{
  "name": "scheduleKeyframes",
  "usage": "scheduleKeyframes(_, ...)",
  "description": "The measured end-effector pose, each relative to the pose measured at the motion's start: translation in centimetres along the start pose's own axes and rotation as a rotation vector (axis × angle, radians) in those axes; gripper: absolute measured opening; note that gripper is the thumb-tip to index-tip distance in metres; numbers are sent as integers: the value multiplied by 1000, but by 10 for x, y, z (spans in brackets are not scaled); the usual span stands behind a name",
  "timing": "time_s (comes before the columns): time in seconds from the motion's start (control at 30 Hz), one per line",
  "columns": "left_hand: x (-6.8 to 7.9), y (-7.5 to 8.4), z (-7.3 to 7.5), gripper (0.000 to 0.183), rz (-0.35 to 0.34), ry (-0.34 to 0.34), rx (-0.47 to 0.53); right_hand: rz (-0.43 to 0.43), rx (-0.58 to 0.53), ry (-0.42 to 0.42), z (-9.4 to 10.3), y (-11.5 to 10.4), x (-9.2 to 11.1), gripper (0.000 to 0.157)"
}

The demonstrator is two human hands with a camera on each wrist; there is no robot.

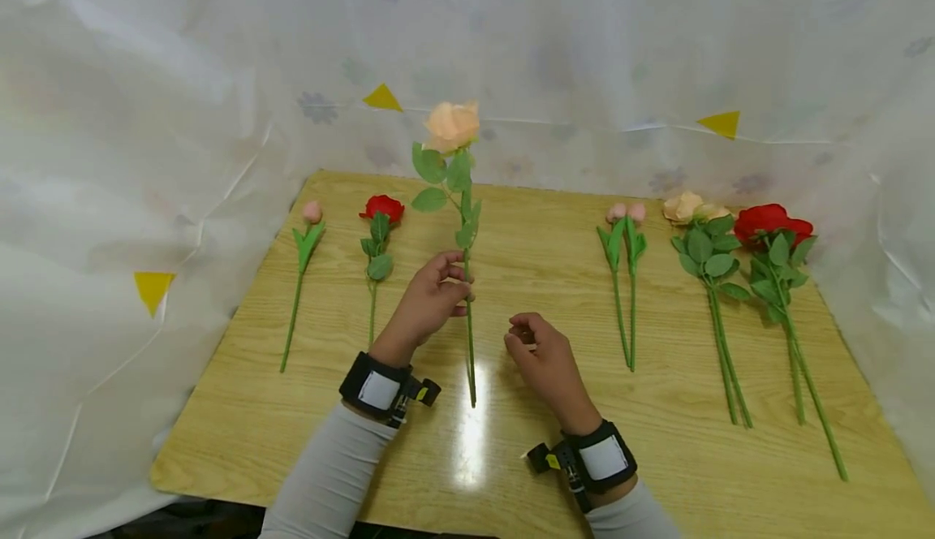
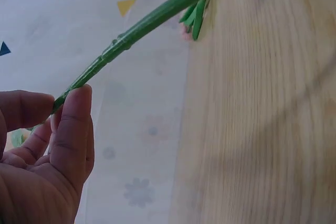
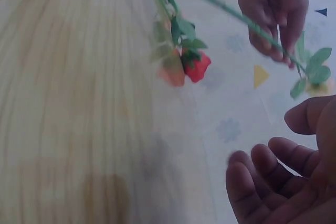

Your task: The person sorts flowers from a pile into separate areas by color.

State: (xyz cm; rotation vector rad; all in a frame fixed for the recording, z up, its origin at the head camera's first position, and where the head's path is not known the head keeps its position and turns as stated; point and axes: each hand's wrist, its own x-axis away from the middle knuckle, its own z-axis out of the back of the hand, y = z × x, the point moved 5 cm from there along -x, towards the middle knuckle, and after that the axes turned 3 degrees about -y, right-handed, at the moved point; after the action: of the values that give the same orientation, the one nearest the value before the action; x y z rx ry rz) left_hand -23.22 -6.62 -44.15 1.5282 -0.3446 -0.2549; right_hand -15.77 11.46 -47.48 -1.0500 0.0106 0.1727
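Observation:
A peach rose [image 1: 451, 127] stands upright above the middle of the table, its green stem [image 2: 152, 20] pinched between the thumb and fingers of my left hand [image 1: 433, 297]. The lower stem hangs below that hand. My right hand [image 1: 549, 364] is to the right of the stem, apart from it, with loosely bent fingers and nothing in them. In the right wrist view the right hand's fingers [image 3: 241, 187] are spread from the thumb, and the left hand [image 3: 275, 14] holds the stem farther off.
On the wooden table [image 1: 540, 279], a pink tulip [image 1: 312, 213] and a red rose [image 1: 382, 209] lie left. Two pink tulips [image 1: 626, 214], peach roses [image 1: 694, 208] and red roses [image 1: 773, 224] lie right. A white curtain [image 1: 555, 44] with yellow pennants hangs behind.

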Motion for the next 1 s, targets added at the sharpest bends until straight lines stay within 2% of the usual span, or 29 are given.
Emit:
scheduleKeyframes(0.27, -3, 0, -17, 39, -36, 29, 39, 0, 38, -39, -17, -14, 2, 22)
scheduleKeyframes(0.4, -4, 1, -26, 38, -39, 16, 53, -1, 65, -15, -19, -15, 3, 22)
scheduleKeyframes(0.47, -1, 9, -30, 38, -26, -6, 59, 4, 62, 5, -18, -16, 3, 22)
scheduleKeyframes(0.6, -1, 7, -33, 40, -15, -24, 73, 25, 52, 37, -17, -19, 3, 23)
scheduleKeyframes(0.7, -4, 0, -34, 40, -35, -11, 55, 29, 41, 57, -17, -18, 2, 23)
scheduleKeyframes(1.0, -3, 1, -40, 39, -56, -8, 41, 22, 20, 86, -15, -18, 1, 27)
